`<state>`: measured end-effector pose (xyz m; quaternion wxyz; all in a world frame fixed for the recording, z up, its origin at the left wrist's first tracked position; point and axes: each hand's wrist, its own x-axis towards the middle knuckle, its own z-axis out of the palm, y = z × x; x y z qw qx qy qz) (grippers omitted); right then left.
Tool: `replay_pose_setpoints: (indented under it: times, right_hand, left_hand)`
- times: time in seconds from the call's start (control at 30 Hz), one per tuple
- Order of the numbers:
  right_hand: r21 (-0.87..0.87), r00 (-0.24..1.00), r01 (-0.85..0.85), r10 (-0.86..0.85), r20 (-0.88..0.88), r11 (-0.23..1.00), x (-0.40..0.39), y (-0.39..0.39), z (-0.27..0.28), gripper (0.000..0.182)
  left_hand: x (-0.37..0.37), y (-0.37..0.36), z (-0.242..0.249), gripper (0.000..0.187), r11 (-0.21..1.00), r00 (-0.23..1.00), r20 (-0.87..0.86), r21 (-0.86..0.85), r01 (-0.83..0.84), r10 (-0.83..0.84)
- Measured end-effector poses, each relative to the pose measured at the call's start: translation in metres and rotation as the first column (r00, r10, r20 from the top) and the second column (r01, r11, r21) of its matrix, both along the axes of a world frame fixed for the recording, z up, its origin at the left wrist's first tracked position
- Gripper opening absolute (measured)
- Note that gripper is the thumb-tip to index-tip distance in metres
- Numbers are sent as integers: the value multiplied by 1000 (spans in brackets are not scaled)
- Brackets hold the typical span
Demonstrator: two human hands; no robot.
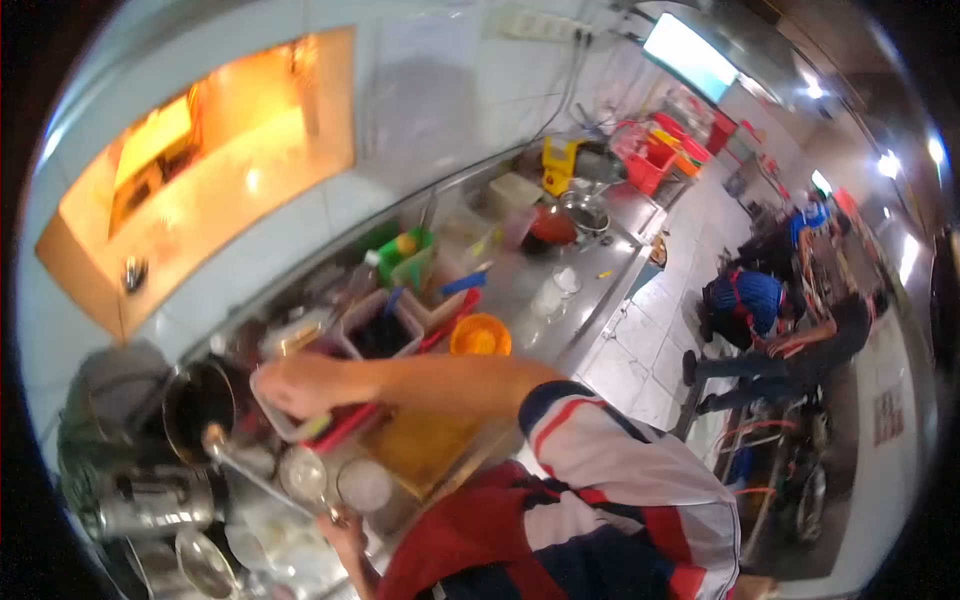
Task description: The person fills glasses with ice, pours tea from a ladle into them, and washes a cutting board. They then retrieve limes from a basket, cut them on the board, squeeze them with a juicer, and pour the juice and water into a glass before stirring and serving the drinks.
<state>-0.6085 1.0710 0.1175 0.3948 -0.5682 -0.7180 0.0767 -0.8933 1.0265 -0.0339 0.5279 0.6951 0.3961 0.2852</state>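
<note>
My left hand (345,535), low in the view, is closed round the end of a long pale metal handle. The handle runs up and left to a dark round pan (200,405) with a thin rim. My right hand (300,385) reaches across at the end of the outstretched arm. It is over a white plastic tub (275,405), blurred, with its fingers curled down and partly hidden. A small yellow-green piece (318,426) shows just below those fingers. Glass bowls (302,472) stand between my two hands.
Beyond my right arm are an orange bowl (480,336), a green container (408,258) and a dark-filled bin (383,328). A steel canister (155,500) stands at lower left. A wooden board (425,445) lies near my body. People (745,300) work across the aisle.
</note>
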Motion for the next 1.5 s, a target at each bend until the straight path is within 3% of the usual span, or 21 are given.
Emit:
replay_pose_setpoints:
  times: [0.03, 0.1, 0.23, 0.27, 0.37, 0.4, 0.5, 0.67, 0.7, 0.73, 0.77, 0.8, 0.83, 0.87, 0.93, 1.0, 1.03, 1.17, 1.23, 1.33, 1.5]
  right_hand:
    - [19, 995, -60, 58, 81, 998, -2, 4, -4, 9]
    - [-25, 962, -178, 179, 206, 984, -1, 13, -21, 14]
    - [-35, 932, -265, 265, 249, 964, 3, 27, -46, 12]
    - [-12, 936, -275, 270, 227, 962, 6, 30, -52, 12]
    - [-157, 997, -80, 81, -1, 984, 17, 36, -61, 10]
    - [-31, 994, 12, -16, -112, 999, 18, 30, -53, 10]
    - [-46, 970, 181, -186, -157, 982, 20, 24, -31, 11]
    - [14, 997, -77, 77, -11, 997, 12, 31, -28, 11]
    - [-193, 986, -70, 97, 136, 979, 12, 36, -32, 14]
    - [-112, 973, -179, 193, 127, 977, 13, 37, -30, 15]
    - [-21, 965, -223, 224, 135, 975, 13, 37, -32, 15]
    - [-99, 981, -175, 182, 67, 980, 11, 33, -33, 12]
    - [-275, 990, -74, 103, 91, 959, 6, 30, -20, 12]
    - [-238, 996, -1, 22, 85, 971, 12, 39, -46, 16]
    - [-374, 966, 183, -237, -103, 909, 11, 35, -39, 22]
    - [-334, 958, 210, -261, -117, 919, 28, 49, -62, 19]
    - [-306, 937, 216, -285, -202, 927, 34, 47, -61, 16]
    - [-429, 940, 249, -323, -109, 868, 36, 47, -31, 15]
    - [-487, 873, 182, -369, -320, 854, 38, 43, -21, 15]
    - [-482, 840, 177, -387, -381, 858, 46, 42, -11, 16]
    - [-485, 784, 185, -426, -451, 855, 49, 42, 26, 15]
  left_hand:
    - [-1, 2, 0, 13, 994, 1000, -18, 104, -22, 24]
    - [-10, 12, -9, 24, 941, 972, 227, -313, 125, -53]
    - [9, -7, -7, 33, 911, 926, 218, -349, -219, 307]
    - [8, -3, -8, 42, 914, 948, 202, -376, -156, 245]
    - [8, 4, -20, 48, 933, 973, 150, -340, -115, 175]
    - [12, 2, -20, 48, 934, 974, 147, -337, -116, 174]
    - [26, -6, -11, 36, 898, 887, 251, -321, -301, 387]
    - [33, -6, -6, 34, 869, 878, 129, -266, -418, 462]
    - [25, -2, -17, 30, 918, 923, -14, -97, -384, 384]
    - [25, -1, 7, 24, 942, 967, -16, -223, -250, 253]
    - [15, 2, -25, 20, 978, 978, 58, -72, -198, 202]
    - [20, -6, -36, 22, 921, 926, 33, -124, -370, 377]
    - [10, -6, -44, 26, 932, 923, -297, 334, -139, 244]
    - [16, -15, -69, 32, 899, 886, -182, 196, -392, 426]
    - [18, -13, -58, 23, 931, 923, -198, 233, -282, 330]
    - [28, -3, 18, 20, 975, 964, -154, 88, -205, 217]
    - [35, -6, 19, 20, 925, 955, -91, 289, -247, 284]
    - [39, -5, 22, 18, 944, 947, 5, 77, -321, 321]
    - [39, -7, 21, 18, 949, 950, -1, 49, -312, 313]
    - [41, -8, 20, 18, 942, 948, -1, 112, -315, 317]
    - [54, -9, 20, 18, 923, 918, 122, -121, -365, 378]
